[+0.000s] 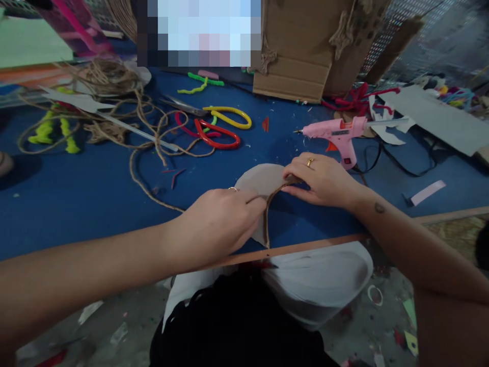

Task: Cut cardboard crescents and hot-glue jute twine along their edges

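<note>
Pinching twine (266, 224) on cardboard (260, 178), (hand (214, 227) hides part)

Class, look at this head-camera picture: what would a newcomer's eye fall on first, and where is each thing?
The eye goes first to the centre, where the left hand and right hand hold jute twine along the curved edge of a pale cardboard half-disc. Just above the right hand, a pink hot glue gun sits on the blue table covering. Further up are a red loop, a yellow loop and, at upper left, a loose tangle of twine.

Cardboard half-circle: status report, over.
Left hand and right hand on cardboard half-circle. Jute twine along its curved edge. Pink glue gun beyond right hand.
</note>
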The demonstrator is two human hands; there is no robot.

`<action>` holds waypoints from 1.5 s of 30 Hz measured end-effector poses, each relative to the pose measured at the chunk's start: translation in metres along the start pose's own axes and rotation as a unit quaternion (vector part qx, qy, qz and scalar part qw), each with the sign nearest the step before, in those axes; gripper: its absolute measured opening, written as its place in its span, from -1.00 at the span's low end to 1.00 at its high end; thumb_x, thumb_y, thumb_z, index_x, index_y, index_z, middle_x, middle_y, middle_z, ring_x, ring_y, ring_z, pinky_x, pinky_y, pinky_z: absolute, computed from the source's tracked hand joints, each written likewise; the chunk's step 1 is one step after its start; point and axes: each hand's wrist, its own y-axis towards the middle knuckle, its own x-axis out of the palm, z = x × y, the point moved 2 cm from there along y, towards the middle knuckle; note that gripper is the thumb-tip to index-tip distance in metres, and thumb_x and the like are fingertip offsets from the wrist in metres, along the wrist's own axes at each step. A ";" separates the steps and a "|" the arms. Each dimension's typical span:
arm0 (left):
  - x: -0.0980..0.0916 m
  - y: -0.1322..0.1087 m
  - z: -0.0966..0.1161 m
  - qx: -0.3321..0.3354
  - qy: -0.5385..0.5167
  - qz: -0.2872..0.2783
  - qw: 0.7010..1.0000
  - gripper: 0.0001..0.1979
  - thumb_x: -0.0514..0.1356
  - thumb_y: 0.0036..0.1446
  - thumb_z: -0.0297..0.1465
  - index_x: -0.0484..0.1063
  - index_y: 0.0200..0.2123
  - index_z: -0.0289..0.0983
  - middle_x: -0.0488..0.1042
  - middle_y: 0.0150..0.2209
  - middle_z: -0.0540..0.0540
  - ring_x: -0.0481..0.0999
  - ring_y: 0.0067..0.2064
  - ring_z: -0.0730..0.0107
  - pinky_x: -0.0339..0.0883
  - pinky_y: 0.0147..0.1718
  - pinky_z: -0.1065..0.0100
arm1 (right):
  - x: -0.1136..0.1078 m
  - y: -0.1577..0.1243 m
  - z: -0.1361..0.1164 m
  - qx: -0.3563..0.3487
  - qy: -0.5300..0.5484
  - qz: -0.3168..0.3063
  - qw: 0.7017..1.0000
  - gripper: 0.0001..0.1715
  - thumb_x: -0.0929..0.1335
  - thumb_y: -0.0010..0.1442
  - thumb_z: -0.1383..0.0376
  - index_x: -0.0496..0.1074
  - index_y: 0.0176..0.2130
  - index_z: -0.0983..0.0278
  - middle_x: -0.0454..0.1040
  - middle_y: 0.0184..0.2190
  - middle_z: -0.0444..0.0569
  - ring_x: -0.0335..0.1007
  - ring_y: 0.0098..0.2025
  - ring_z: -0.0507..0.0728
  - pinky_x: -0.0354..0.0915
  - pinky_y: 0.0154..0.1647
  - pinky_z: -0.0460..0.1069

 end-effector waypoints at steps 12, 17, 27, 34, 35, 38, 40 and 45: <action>0.000 -0.019 0.012 0.027 0.019 0.028 0.999 -0.76 0.01 0.16 -0.52 0.44 -0.19 -0.34 0.47 -0.31 -0.14 0.47 -0.39 0.35 0.37 -0.49 0.34 | 0.003 -0.003 -0.002 0.057 0.006 0.006 0.998 -0.75 0.27 0.20 0.17 0.33 -0.19 0.29 0.46 -0.37 -0.03 0.37 -0.35 0.10 0.20 -0.37 -0.05; 0.002 -0.018 0.008 -0.026 -0.063 0.025 0.997 -0.78 0.01 0.25 -0.44 0.45 -0.24 -0.30 0.45 -0.37 -0.06 0.46 -0.40 0.42 0.33 -0.47 0.38 | 0.004 -0.003 -0.001 0.066 0.016 0.000 0.998 -0.74 0.27 0.19 0.17 0.33 -0.18 0.29 0.46 -0.37 -0.02 0.35 -0.36 0.11 0.20 -0.37 -0.04; 0.003 -0.018 0.012 0.028 -0.019 0.039 0.999 -0.78 0.00 0.22 -0.51 0.44 -0.25 -0.34 0.44 -0.35 -0.09 0.46 -0.37 0.39 0.38 -0.44 0.39 | 0.002 0.005 -0.020 -0.096 0.050 0.029 0.994 -0.77 0.26 0.25 0.27 0.36 -0.10 0.28 0.40 -0.20 0.02 0.29 -0.18 0.12 0.27 -0.10 0.05; 0.003 -0.021 0.016 0.067 0.052 0.046 0.995 -0.73 -0.05 0.21 -0.58 0.40 -0.13 -0.43 0.44 -0.37 -0.11 0.46 -0.41 0.40 0.41 -0.49 0.39 | 0.010 0.008 -0.024 -0.103 0.079 0.078 0.989 -0.84 0.27 0.24 0.36 0.45 -0.24 0.27 0.45 -0.34 -0.06 0.30 -0.28 0.04 0.30 -0.23 -0.04; 0.003 -0.021 0.017 0.072 0.067 0.056 0.994 -0.73 -0.05 0.21 -0.58 0.40 -0.13 -0.44 0.44 -0.38 -0.11 0.46 -0.42 0.40 0.40 -0.51 0.39 | 0.010 0.008 -0.025 -0.103 0.075 0.086 0.988 -0.84 0.27 0.24 0.36 0.46 -0.26 0.26 0.45 -0.36 -0.07 0.30 -0.30 0.04 0.30 -0.25 -0.05; 0.002 -0.022 0.020 0.075 0.100 0.078 0.989 -0.76 -0.02 0.22 -0.56 0.41 -0.15 -0.43 0.45 -0.40 -0.08 0.46 -0.45 0.41 0.37 -0.56 0.40 | 0.010 0.008 -0.025 -0.105 0.073 0.096 0.987 -0.84 0.28 0.23 0.37 0.47 -0.29 0.26 0.46 -0.38 -0.08 0.31 -0.31 0.03 0.30 -0.27 -0.06; 0.002 -0.023 0.020 0.075 0.106 0.085 0.988 -0.77 -0.01 0.22 -0.55 0.41 -0.16 -0.42 0.45 -0.41 -0.07 0.46 -0.46 0.42 0.36 -0.56 0.41 | 0.011 0.006 -0.025 -0.105 0.073 0.099 0.987 -0.86 0.30 0.22 0.38 0.47 -0.29 0.26 0.46 -0.39 -0.09 0.31 -0.32 0.03 0.30 -0.28 -0.06; 0.003 -0.023 0.021 0.075 0.108 0.094 0.987 -0.79 0.01 0.21 -0.54 0.42 -0.18 -0.42 0.47 -0.39 -0.09 0.47 -0.45 0.40 0.36 -0.56 0.39 | 0.009 0.000 -0.028 -0.122 0.007 0.100 0.987 -0.78 0.31 0.20 0.42 0.42 -0.13 0.24 0.49 -0.31 -0.13 0.34 -0.26 0.04 0.31 -0.28 -0.05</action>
